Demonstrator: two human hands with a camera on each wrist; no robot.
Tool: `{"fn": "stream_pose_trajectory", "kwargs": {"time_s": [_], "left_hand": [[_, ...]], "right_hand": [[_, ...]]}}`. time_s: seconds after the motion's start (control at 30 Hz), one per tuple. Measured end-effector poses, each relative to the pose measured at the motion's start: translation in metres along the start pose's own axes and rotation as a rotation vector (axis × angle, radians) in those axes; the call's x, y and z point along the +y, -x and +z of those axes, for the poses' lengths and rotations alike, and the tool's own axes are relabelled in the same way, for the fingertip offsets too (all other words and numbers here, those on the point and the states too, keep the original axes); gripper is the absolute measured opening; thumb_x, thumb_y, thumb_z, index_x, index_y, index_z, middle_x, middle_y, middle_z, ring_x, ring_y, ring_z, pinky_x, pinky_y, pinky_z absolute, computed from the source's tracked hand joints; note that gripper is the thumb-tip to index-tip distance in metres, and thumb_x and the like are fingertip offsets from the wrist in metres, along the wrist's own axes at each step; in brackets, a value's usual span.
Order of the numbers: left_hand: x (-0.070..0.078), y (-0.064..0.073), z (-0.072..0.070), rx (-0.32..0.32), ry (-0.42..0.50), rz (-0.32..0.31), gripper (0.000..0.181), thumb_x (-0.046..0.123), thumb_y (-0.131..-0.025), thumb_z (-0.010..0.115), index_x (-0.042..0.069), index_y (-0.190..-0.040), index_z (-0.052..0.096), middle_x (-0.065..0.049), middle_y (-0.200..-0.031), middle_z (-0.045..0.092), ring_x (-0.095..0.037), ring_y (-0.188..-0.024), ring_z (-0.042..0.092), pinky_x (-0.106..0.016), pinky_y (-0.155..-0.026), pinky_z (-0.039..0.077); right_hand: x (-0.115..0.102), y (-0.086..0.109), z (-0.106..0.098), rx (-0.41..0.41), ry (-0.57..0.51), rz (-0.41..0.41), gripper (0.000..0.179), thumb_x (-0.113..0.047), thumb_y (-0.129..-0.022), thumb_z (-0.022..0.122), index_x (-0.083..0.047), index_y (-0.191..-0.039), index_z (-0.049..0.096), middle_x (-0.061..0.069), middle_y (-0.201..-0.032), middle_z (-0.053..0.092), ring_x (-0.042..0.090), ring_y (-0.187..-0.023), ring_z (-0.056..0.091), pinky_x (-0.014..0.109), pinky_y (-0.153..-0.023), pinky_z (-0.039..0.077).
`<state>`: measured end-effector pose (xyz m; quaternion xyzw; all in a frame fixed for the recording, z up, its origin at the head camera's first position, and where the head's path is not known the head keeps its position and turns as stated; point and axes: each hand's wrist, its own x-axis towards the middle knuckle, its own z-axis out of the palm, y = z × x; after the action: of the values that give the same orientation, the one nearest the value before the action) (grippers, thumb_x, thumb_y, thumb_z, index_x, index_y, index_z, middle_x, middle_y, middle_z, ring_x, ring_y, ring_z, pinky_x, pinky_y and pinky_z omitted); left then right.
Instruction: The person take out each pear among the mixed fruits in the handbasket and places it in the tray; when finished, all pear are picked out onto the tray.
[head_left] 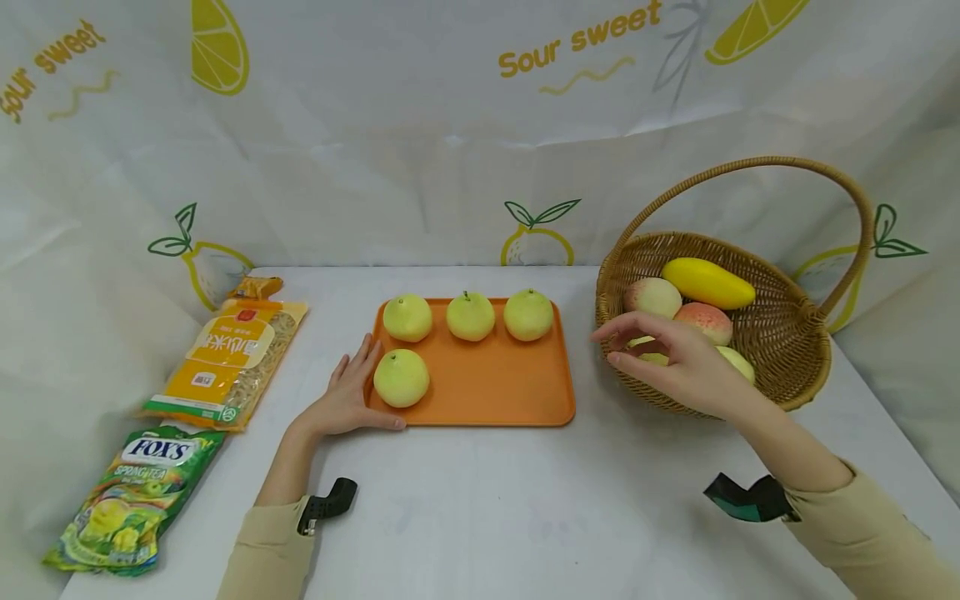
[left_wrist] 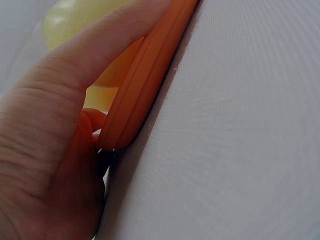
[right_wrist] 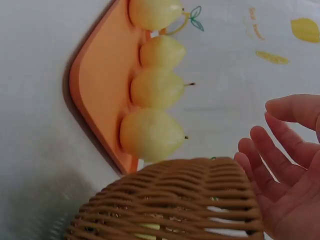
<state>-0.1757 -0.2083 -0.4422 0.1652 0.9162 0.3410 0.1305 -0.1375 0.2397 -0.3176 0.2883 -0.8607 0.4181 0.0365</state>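
Note:
An orange tray (head_left: 495,383) carries a back row of three pale yellow-green pears (head_left: 470,317), plus one pear (head_left: 401,378) at its front left. My left hand (head_left: 347,396) spans the tray's front-left corner, thumb along the front edge and fingers spread at the left side. In the left wrist view that thumb (left_wrist: 115,45) lies against the tray's rim (left_wrist: 135,95). Over the near left rim of a wicker basket (head_left: 787,358), my right hand (head_left: 682,358) hovers with loosely bent fingers and nothing between them. Beneath it, pears (head_left: 737,363) are partly hidden.
Also in the basket are two peaches (head_left: 652,297) and a long yellow fruit (head_left: 707,282); its tall handle (head_left: 780,162) arches above. On the left lie a noodle packet (head_left: 228,358), a small orange packet (head_left: 257,287) and a green candy bag (head_left: 135,500). A printed cloth (head_left: 375,167) hangs behind.

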Motion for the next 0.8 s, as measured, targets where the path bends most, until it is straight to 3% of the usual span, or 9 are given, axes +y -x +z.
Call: {"fn": "stream_pose_trajectory", "kwargs": {"time_s": [0.17,0.3,0.6,0.8], "left_hand": [[0.0,0.0,0.0,0.0,-0.001,0.003,0.133,0.054,-0.065,0.086,0.007,-0.157,0.003,-0.011,-0.162,-0.013,-0.032,-0.146,-0.015,-0.053,-0.114,-0.01],[0.0,0.0,0.0,-0.004,-0.007,-0.007,0.133,0.054,-0.065,0.086,0.008,-0.157,0.002,-0.01,-0.162,-0.014,-0.032,-0.146,-0.015,-0.053,-0.115,-0.01],[0.0,0.0,0.0,-0.002,0.003,0.0,0.131,0.053,-0.066,0.086,0.009,-0.158,0.003,-0.011,-0.162,-0.014,-0.033,-0.146,-0.016,-0.054,-0.114,-0.009],[0.0,0.0,0.0,-0.008,0.004,-0.011,0.132,0.054,-0.065,0.086,0.01,-0.158,0.003,-0.009,-0.162,-0.014,-0.031,-0.146,-0.016,-0.053,-0.114,-0.009]], "right_hand": [[0.009,-0.001,-0.017,-0.02,0.123,0.008,0.028,-0.004,-0.09,0.069,-0.009,-0.117,0.065,0.003,-0.11,0.066,0.011,-0.094,0.062,0.019,-0.079,0.052],[0.013,-0.004,-0.031,-0.097,0.241,0.023,0.027,-0.01,-0.09,0.07,-0.014,-0.117,0.065,-0.002,-0.114,0.063,0.018,-0.095,0.063,0.024,-0.076,0.054],[0.018,-0.02,-0.062,-0.369,0.367,0.086,0.032,-0.013,-0.089,0.073,-0.007,-0.119,0.064,0.003,-0.115,0.064,0.022,-0.098,0.061,0.04,-0.077,0.054],[0.021,-0.034,-0.071,-0.553,0.395,0.168,0.042,-0.018,-0.088,0.073,-0.003,-0.124,0.06,0.008,-0.123,0.062,0.029,-0.109,0.059,0.048,-0.087,0.05]]}}
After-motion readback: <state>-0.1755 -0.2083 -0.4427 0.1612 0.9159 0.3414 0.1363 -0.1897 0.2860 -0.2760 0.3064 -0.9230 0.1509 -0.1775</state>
